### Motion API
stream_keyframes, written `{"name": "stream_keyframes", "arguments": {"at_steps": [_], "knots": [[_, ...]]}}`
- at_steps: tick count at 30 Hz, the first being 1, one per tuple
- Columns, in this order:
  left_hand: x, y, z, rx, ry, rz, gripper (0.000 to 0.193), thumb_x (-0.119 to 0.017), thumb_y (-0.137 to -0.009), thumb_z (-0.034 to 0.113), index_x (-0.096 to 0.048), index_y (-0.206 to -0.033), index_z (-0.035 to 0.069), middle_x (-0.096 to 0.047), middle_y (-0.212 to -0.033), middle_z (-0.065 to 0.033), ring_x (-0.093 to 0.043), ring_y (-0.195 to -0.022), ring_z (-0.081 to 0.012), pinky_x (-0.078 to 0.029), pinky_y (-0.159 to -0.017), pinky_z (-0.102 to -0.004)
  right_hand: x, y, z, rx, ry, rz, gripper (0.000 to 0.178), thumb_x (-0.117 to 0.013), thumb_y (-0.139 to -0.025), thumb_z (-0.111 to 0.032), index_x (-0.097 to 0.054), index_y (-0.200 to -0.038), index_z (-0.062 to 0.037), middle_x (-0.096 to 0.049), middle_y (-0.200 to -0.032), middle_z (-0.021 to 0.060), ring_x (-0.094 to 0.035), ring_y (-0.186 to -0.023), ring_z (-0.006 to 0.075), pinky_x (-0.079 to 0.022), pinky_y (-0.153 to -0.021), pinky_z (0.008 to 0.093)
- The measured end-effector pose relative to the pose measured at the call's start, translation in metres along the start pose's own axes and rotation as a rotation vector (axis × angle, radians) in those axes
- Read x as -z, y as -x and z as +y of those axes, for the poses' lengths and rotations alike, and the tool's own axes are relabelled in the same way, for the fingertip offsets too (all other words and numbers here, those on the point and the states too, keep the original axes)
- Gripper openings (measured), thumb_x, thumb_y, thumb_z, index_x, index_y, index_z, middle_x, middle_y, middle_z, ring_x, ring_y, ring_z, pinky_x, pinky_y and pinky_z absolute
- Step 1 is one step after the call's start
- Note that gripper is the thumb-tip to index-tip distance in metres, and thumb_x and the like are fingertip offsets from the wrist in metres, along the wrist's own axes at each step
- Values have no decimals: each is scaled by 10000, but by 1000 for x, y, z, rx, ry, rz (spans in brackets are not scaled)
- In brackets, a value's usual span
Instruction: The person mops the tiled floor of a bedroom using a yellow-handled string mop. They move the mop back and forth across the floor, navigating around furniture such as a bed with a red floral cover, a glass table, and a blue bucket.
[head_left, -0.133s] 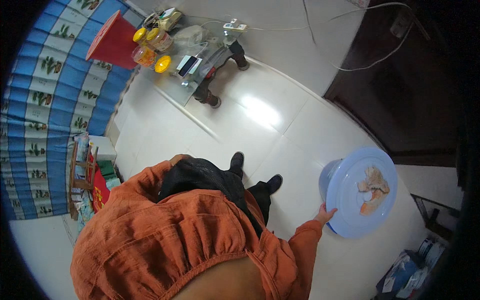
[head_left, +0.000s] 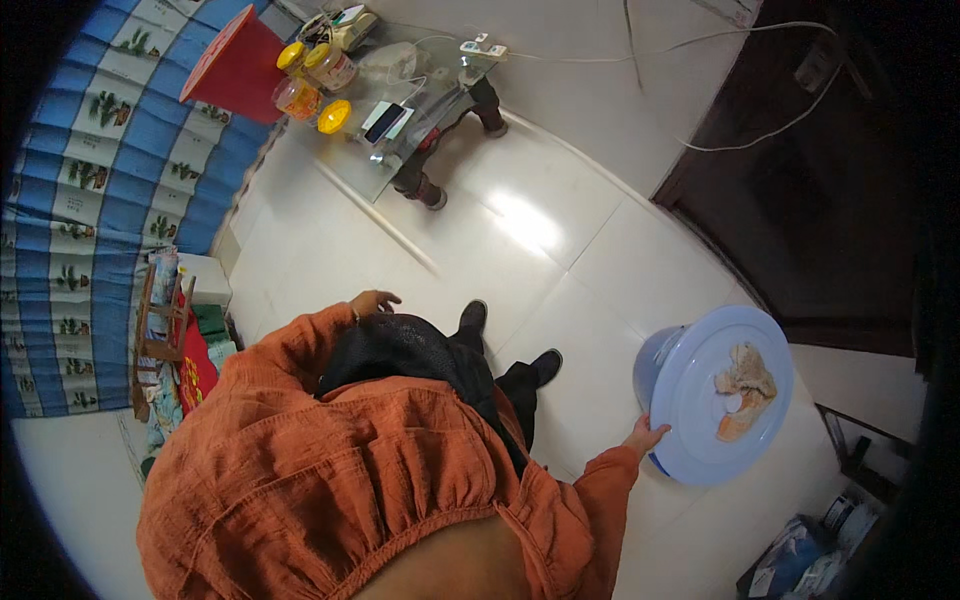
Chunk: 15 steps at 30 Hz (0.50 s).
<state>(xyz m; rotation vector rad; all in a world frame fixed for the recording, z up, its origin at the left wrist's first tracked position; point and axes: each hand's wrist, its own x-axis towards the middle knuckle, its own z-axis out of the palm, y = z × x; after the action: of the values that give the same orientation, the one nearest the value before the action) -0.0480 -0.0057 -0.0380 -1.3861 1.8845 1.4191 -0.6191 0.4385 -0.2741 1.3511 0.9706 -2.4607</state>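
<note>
At the right, my right hand [head_left: 645, 437] grips the near left edge of a light blue round lid [head_left: 690, 425], thumb on top, the other fingers partly hidden. The lid covers a blue bucket [head_left: 656, 352] standing on the floor, seen in part beneath it. A crumpled beige and orange cloth [head_left: 745, 385] lies on the lid, beside its round middle knob. My left hand [head_left: 376, 302] hangs in front of my body at the left, near the black cloth over my legs. It is empty, fingers loosely apart.
A glass table [head_left: 375, 175] with dark legs carries jars with yellow lids, a phone and a red bucket [head_left: 240, 70]. A power strip [head_left: 484, 49] trails a white cable to the dark door [head_left: 800, 190]. At the left stands a wooden stool [head_left: 160, 335] by the blue curtain.
My left hand has come further out from behind the black cloth, and its fingers now show. My right hand stays on the lid's edge. The whole view has shifted slightly.
</note>
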Motion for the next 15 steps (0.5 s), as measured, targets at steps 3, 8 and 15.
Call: {"name": "stream_keyframes", "arguments": {"at_steps": [3,8,15], "knots": [[88,-2,9,-63,-99,64,412,-604,-812,93,-506,-1211,67,-620,-1020,-167,-626,-882,-252,-517,-780,-382,16,15,78,241,361,-391,578,-604,-825,-324,-377,-1300,-83,-413,-1288,98,-396,-1140,265,-364,-925,421],[13,-76,48,-73,173,-114,434,-579,-820,57,-463,-1237,29,-608,-1024,-179,-611,-911,-238,-510,-811,-357,-54,85,-12,202,250,-52,583,-584,-832,-348,-366,-1314,-104,-419,-1301,56,-397,-1164,232,-356,-943,375],[-40,-213,190,-418,31,-213,382,-562,-807,67,-518,-1185,31,-628,-956,-131,-615,-846,-175,-516,-780,-307,8,108,0,212,326,-136,556,-579,-847,-281,-347,-1322,-109,-410,-1303,77,-402,-1170,245,-372,-947,369]]}}
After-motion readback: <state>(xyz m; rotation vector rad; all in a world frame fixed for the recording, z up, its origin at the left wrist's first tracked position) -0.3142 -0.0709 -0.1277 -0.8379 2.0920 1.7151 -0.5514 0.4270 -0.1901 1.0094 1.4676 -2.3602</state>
